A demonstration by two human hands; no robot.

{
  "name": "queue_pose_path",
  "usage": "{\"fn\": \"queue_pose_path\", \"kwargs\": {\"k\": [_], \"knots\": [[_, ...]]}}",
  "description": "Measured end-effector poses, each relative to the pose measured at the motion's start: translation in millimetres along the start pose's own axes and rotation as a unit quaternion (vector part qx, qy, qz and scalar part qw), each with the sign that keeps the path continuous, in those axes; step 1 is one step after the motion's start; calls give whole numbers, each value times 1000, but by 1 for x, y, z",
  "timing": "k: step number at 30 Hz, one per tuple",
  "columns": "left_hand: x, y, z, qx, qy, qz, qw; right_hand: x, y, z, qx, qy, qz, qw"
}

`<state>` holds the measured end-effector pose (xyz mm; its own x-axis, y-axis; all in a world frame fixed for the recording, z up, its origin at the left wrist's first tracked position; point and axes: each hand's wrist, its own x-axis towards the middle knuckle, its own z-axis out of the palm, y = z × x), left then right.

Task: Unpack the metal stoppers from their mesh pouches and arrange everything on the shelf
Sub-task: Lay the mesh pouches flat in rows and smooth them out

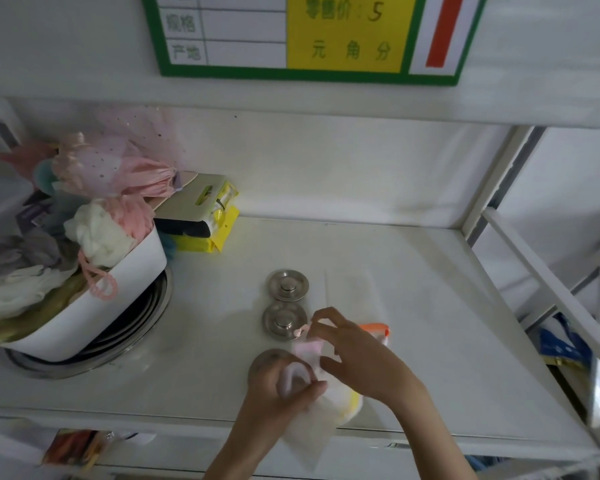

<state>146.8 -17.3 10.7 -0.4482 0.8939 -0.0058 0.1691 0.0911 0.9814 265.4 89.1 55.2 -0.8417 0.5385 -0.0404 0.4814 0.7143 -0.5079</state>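
Observation:
Two round metal stoppers stand in a line on the white shelf (413, 306): a far stopper (287, 285) and a middle stopper (284, 321). A third stopper (265, 362) lies nearest me, partly hidden by my left hand (284, 393). That hand pinches a pale mesh pouch (312, 424) with a pink top edge, which hangs past the shelf's front edge. My right hand (357, 355) holds the pouch's pink drawstring end just right of the middle stopper. An empty flat white pouch (352, 289) lies right of the far stopper. What the held pouch contains is hidden.
A white tub (118, 289) full of pink and white mesh bundles sits on stacked metal rings at the left. Yellow and white packets (205, 216) lie behind it. An orange-topped packet (376, 330) peeks out behind my right hand. A green and yellow price sign (309, 36) hangs above.

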Motion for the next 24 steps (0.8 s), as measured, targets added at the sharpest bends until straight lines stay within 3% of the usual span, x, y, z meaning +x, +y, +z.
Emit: {"fn": "queue_pose_path", "kwargs": {"k": [3, 6, 10, 14, 24], "knots": [[-3, 2, 2, -28, -10, -17, 999, -14, 8, -12, 36, 20, -20, 999], [-4, 0, 6, -48, -16, -40, 998, -34, 16, -25, 95, 53, 15, 994], [-4, 0, 17, -72, -45, -70, 994, -64, 40, -40, 38, 88, 116, 989], [-8, 0, 27, -84, -74, -78, 991, -80, 85, -62, -24, 116, 256, 959], [-3, 3, 52, -129, -92, -41, 986, 34, 209, -70, 3, 175, 362, 915]]}}
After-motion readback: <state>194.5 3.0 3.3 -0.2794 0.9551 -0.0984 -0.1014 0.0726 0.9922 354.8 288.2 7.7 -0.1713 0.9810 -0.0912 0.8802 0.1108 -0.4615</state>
